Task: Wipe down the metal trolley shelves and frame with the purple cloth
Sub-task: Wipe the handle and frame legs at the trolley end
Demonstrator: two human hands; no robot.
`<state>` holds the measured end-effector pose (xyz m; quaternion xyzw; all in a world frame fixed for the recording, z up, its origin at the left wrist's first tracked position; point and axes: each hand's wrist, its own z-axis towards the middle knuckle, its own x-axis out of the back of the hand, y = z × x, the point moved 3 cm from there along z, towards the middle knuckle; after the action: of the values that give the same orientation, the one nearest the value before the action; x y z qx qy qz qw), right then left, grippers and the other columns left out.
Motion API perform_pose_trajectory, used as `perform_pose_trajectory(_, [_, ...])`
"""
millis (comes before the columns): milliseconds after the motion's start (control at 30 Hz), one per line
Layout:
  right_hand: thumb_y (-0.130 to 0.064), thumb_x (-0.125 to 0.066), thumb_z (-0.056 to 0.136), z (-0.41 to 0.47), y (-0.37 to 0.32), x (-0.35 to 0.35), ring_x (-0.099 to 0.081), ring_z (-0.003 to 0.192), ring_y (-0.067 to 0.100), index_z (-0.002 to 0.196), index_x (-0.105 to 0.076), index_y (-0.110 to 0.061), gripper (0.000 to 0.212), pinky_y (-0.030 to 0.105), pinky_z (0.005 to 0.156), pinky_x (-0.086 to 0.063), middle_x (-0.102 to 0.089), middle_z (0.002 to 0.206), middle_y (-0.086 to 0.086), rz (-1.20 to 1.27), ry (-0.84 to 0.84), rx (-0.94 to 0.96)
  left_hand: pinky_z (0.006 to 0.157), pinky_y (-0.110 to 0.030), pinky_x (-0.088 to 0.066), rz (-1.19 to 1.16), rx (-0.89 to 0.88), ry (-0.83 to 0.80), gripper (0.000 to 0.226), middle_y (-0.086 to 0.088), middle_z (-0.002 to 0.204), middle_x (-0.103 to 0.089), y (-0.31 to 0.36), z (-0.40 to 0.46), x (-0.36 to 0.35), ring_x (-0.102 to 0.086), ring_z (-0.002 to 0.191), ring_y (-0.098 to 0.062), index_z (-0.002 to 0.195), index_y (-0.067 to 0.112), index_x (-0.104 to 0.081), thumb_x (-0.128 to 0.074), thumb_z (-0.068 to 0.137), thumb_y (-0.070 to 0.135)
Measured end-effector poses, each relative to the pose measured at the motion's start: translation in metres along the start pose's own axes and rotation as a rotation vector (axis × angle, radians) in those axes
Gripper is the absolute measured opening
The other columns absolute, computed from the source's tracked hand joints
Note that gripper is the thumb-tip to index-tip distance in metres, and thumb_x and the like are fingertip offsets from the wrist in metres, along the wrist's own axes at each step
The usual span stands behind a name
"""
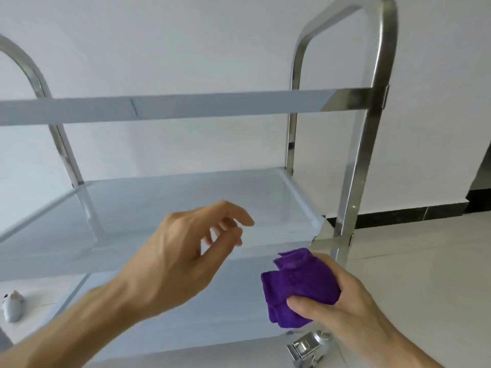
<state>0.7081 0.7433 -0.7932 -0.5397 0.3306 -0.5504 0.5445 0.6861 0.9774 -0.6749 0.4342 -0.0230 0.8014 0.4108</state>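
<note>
1. At the far left, low on the tiled floor (pixel 414 266), I see a small grey object (pixel 12 306) lying just outside the trolley; I cannot tell what it is.
2. The trolley's left upright (pixel 62 144) curves up out of view, and the top shelf's front edge (pixel 164 107) runs across my view as a pale band with a faint dark mark near its middle.
3. Below it the middle shelf (pixel 148 203) shows as a shallow tray with a raised lip; a lower shelf (pixel 186 317) sits beneath, partly hidden by my arms.
4. My left hand (pixel 186 251) hovers in front of the middle shelf, its grip loose: fingers relaxed and lightly bent, holding nothing and touching nothing.
5. The purple cloth (pixel 295 285) is bunched into a thick wad in front of the middle shelf's right front corner, just beside the right front post.
6. My right hand (pixel 342 301) has a closed grip on that cloth, thumb pressing its near side and fingers wrapped behind it.
7. The right frame (pixel 372 123) rises as shiny steel posts joined by a rounded top bar.
8. Under the right hand, a metal caster bracket (pixel 308 349) shows at the trolley's foot.
9. Behind everything stands a white wall with a dark skirting (pixel 398 216).
</note>
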Motion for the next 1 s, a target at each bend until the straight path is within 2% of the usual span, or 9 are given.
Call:
perform_pose_trajectory(133, [-0.038,-0.082,0.063,-0.01,-0.046,0.051,-0.069,0.093,0.008,0.113,-0.063,-0.045,0.054,0.015,0.074,-0.053,-0.072,0.102,-0.009,0.002,0.126,0.08,0.067,-0.007,-0.043,-0.044,-0.08,0.165,0.022,0.015,0.087,-0.07,0.068,0.076,0.035,-0.064,0.088,-0.006,0.106,0.025,-0.065,-0.057,0.094,0.009])
perform_pose_trajectory(233, [-0.035,-0.081,0.066,-0.011,-0.072,0.08,-0.069,0.094,0.006,0.111,-0.064,-0.042,0.049,0.015,0.07,-0.054,-0.072,0.102,-0.01,0.045,0.208,0.109,0.085,-0.015,-0.043,0.045,-0.103,0.212,0.024,0.013,0.108,-0.066,0.093,0.132,0.046,-0.058,0.1,-0.007,0.116,0.024,-0.061,-0.056,0.094,0.017])
perform_pose_trajectory(300, [-0.027,-0.084,0.07,-0.009,-0.084,0.094,-0.069,0.092,0.006,0.108,-0.065,-0.041,0.045,0.015,0.068,-0.054,-0.072,0.101,-0.011,0.091,0.262,0.112,0.098,-0.027,-0.04,0.25,-0.015,0.128,0.041,0.005,0.131,-0.056,0.092,0.164,0.042,-0.05,0.117,-0.016,0.133,0.024,-0.05,-0.058,0.093,0.025])
perform_pose_trajectory(400, [-0.014,-0.082,0.075,-0.008,-0.098,0.108,-0.07,0.089,0.005,0.109,-0.065,-0.037,0.044,0.014,0.064,-0.053,-0.073,0.098,-0.012,0.112,0.316,0.107,0.108,-0.044,-0.032,0.558,0.164,-0.168,0.071,0.0,0.152,-0.037,0.077,0.183,0.018,-0.039,0.133,-0.029,0.152,0.027,-0.022,-0.058,0.091,0.036])
perform_pose_trajectory(467, [-0.01,-0.082,0.075,-0.009,-0.106,0.117,-0.071,0.086,0.005,0.108,-0.066,-0.033,0.044,0.014,0.062,-0.053,-0.074,0.097,-0.011,0.118,0.343,0.112,0.108,-0.042,-0.028,0.685,0.193,-0.223,0.073,0.002,0.151,-0.036,0.066,0.18,0.003,-0.038,0.133,-0.028,0.152,0.028,-0.017,-0.057,0.091,0.037])
perform_pose_trajectory(567, [-0.009,-0.082,0.074,-0.012,-0.115,0.128,-0.071,0.083,0.005,0.108,-0.065,-0.031,0.043,0.014,0.061,-0.054,-0.074,0.094,-0.011,0.1,0.373,0.132,0.105,-0.039,-0.028,0.77,0.138,-0.095,0.067,0.007,0.144,-0.04,0.061,0.174,-0.002,-0.042,0.126,-0.024,0.147,0.028,-0.024,-0.056,0.088,0.03])
perform_pose_trajectory(800, [-0.011,-0.083,0.074,-0.019,-0.126,0.13,-0.069,0.088,0.005,0.109,-0.063,-0.035,0.047,0.015,0.068,-0.054,-0.072,0.097,-0.014,0.026,0.361,0.186,0.105,-0.035,-0.029,0.711,0.092,-0.006,0.061,0.011,0.139,-0.045,0.069,0.149,0.017,-0.045,0.121,-0.021,0.145,0.031,-0.031,-0.05,0.087,0.022])
perform_pose_trajectory(933, [-0.011,-0.082,0.075,-0.025,-0.126,0.108,-0.068,0.092,0.006,0.109,-0.061,-0.039,0.049,0.024,0.075,-0.056,-0.071,0.101,-0.014,0.004,0.235,0.199,0.101,-0.034,-0.031,0.584,0.123,0.062,0.048,0.013,0.129,-0.053,0.08,0.124,0.039,-0.048,0.113,-0.02,0.135,0.032,-0.043,-0.033,0.089,0.023])
perform_pose_trajectory(1000, [-0.011,-0.082,0.075,-0.032,-0.123,0.092,-0.068,0.095,0.007,0.11,-0.062,-0.042,0.051,0.023,0.076,-0.055,-0.071,0.103,-0.014,-0.009,0.169,0.219,0.094,-0.033,-0.033,0.517,0.182,0.049,0.05,0.014,0.125,-0.055,0.085,0.112,0.051,-0.048,0.106,-0.018,0.128,0.033,-0.048,-0.023,0.085,0.029])
